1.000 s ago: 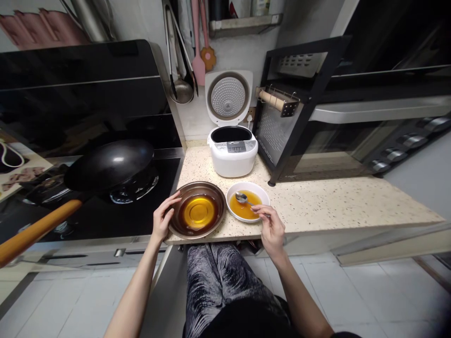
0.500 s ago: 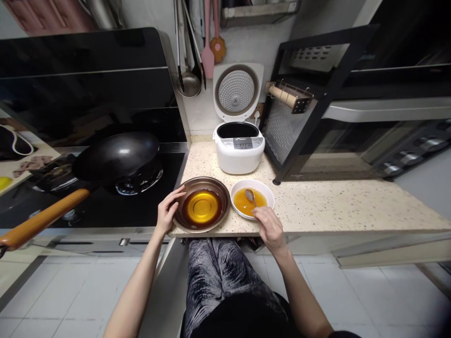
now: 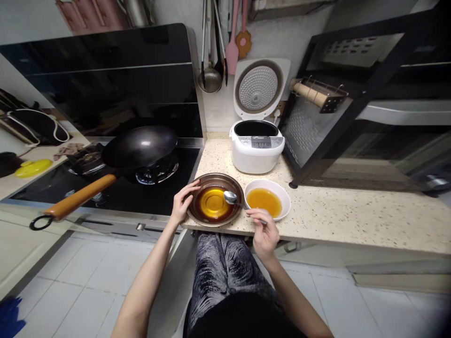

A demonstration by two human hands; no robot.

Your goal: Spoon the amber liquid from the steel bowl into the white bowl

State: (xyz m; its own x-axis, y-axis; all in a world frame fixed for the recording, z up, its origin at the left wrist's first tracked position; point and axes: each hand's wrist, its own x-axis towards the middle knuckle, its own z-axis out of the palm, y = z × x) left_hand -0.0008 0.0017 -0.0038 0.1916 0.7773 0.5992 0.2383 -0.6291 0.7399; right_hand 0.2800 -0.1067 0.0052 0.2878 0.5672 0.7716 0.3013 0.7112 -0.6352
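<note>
A speckled stone countertop runs across a home kitchen, with a black gas cooktop at its left end. On the cooktop sits a dark wok, its wooden handle angled out past the front edge. Toward the back of the counter, a white rice cooker stands with its lid raised. In front of it, at the counter's near edge, a shallow metal bowl holds clear amber liquid. Just to its right rests a smaller white bowl of cloudier orange liquid. A person in patterned trousers works over both. The left hand rests its fingertips on the metal bowl's left rim, thumb and fingers apart. The right hand, near the white bowl's front rim, pinches a metal spoon by the handle. The spoon's head is over the right side of the metal bowl; whether it touches the liquid cannot be told.
</note>
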